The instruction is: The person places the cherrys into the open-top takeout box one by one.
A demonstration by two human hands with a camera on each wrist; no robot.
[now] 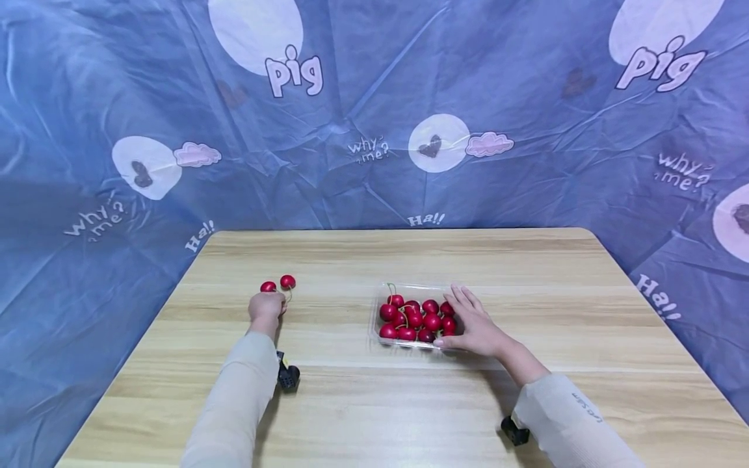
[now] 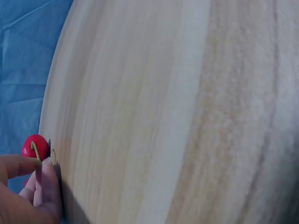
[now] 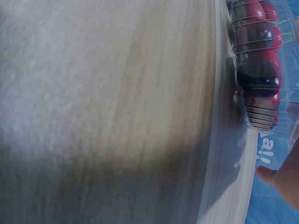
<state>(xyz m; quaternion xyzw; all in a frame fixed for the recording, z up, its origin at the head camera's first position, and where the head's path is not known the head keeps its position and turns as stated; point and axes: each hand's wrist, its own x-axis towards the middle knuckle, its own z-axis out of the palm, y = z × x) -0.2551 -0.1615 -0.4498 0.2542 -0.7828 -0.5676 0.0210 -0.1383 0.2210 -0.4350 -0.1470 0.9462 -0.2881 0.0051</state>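
Note:
My left hand [image 1: 267,305] is low over the left part of the table, its thumb and fingertip pinching a green stem at a red cherry [image 2: 35,146]. Beside that hand in the head view lie a cherry [image 1: 268,286] and another cherry [image 1: 287,281] with a curved stem; a bit of red also shows under the fingers. A clear plastic box [image 1: 376,328] full of red cherries [image 1: 413,318] stands at mid-table. My right hand [image 1: 481,331] spreads around the box's right end, fingers at the back corner and thumb near the front one. In the right wrist view the thumb [image 3: 275,177] is extended beside the box.
The light wooden table [image 1: 351,403] reaches back to a blue printed cloth [image 1: 363,182] hanging behind it and at both sides. A small black camera [image 1: 288,377] sits at my left wrist, and another black camera [image 1: 515,431] at my right.

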